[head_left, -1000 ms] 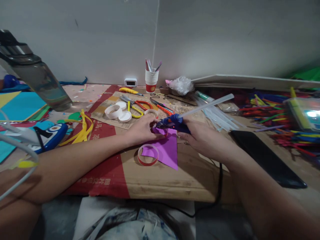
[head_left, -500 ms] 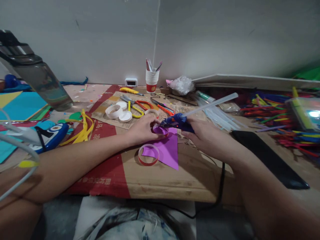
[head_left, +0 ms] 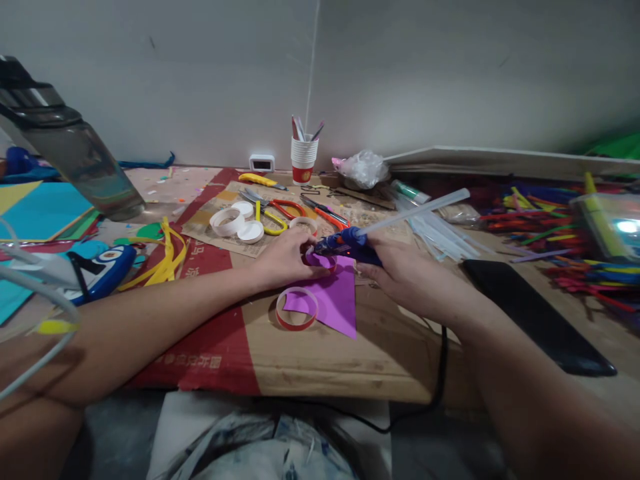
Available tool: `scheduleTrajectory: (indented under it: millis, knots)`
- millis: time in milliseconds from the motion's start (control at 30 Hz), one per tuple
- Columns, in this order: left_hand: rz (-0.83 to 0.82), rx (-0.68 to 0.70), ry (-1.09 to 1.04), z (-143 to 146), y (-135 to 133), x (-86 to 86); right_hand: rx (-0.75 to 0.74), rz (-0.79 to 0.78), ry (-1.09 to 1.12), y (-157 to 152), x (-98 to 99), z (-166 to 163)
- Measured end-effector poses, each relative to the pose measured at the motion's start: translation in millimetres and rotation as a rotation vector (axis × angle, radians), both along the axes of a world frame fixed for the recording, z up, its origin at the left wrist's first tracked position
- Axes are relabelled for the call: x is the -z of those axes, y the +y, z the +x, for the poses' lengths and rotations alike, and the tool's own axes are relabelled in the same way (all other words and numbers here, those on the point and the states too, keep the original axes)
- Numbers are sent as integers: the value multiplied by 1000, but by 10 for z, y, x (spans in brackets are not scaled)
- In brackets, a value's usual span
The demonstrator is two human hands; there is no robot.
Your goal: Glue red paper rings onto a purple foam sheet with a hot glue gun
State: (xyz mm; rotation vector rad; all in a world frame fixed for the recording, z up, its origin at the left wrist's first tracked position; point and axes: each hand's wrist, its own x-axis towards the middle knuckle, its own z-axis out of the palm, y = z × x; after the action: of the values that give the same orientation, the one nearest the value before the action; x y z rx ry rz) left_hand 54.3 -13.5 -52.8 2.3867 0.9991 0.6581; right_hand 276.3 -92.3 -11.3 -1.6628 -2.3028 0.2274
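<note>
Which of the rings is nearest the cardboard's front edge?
The unheld red-banded ring overlapping the purple sheet; the left hand holds another, the rest lie farther back.

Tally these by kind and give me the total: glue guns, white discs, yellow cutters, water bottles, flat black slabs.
Glue gun, in the right hand: 1
White discs: 2
Yellow cutter: 1
Water bottle: 1
Flat black slab: 1
Total: 6

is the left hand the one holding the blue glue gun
No, the right hand grips the blue glue gun, while the left hand holds a red ring near its nozzle.
</note>
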Motion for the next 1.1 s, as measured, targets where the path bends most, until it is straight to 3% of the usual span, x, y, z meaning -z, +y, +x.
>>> scheduleTrajectory:
  millis: [567,1100]
  knots:
    - [-6,-38,6,-1,-10,0,10,-23,4,3,9,35]
    - [-30,-31,15,-6,0,-3,-9,68,-75,-27,-18,67]
